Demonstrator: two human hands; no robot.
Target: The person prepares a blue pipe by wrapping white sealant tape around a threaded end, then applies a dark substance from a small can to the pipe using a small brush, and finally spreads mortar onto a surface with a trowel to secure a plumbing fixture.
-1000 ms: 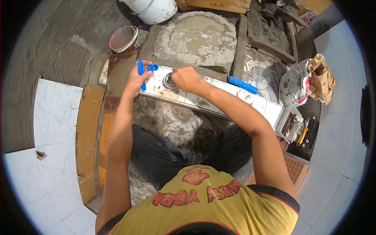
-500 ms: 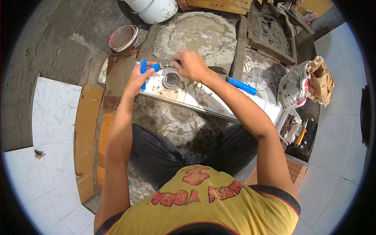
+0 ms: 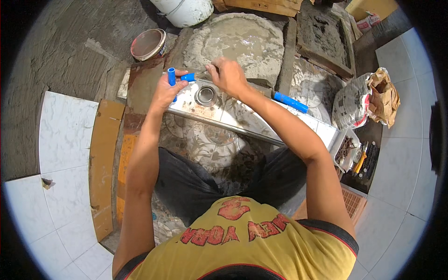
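Note:
My left hand (image 3: 163, 93) is closed round a blue plastic pipe tee (image 3: 187, 77), just above the left end of a white tiled slab (image 3: 228, 112). One blue length stands up beside my fingers, and a short branch points right with its open end toward my other hand. My right hand (image 3: 227, 77) is pinched, a small gap from that end; what its fingertips hold is too small to make out. Below, between both hands, a small round metal container (image 3: 206, 95) sits on the slab. A separate blue tube (image 3: 290, 101) lies farther right along the slab, near my right forearm.
Wet grey mortar (image 3: 233, 42) fills a framed patch beyond the slab. A reddish tub (image 3: 148, 44) and a white bucket (image 3: 189, 14) stand at far left. Rightward are a torn sack (image 3: 352, 102), a white tray of nails (image 3: 345, 149) and a yellow-handled tool (image 3: 360, 163).
My right hand has drawn slightly away from the branch's open end, leaving a gap. The blue tee has tilted a little in my left hand.

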